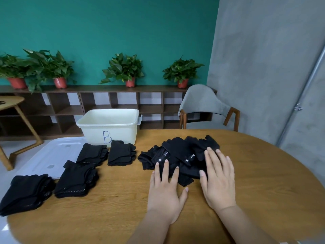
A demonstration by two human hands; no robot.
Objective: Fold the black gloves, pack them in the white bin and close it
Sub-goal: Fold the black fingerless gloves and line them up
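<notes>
While left hand [165, 191] and right hand [219, 182] lie flat, black gloves [181, 150] — beneath fingers [212, 158].

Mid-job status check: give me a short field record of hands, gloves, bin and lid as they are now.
left hand: open, fingers straight, resting on loose pile of black fabric gloves
right hand: open, flat on same pile
folded stacks of black gloves: four, left of pile on round wooden table
white plastic bin: open, marked B, no gloves visible inside
pale flat plastic lid: off, lying left of bin, stacks overlapping its edge
</notes>
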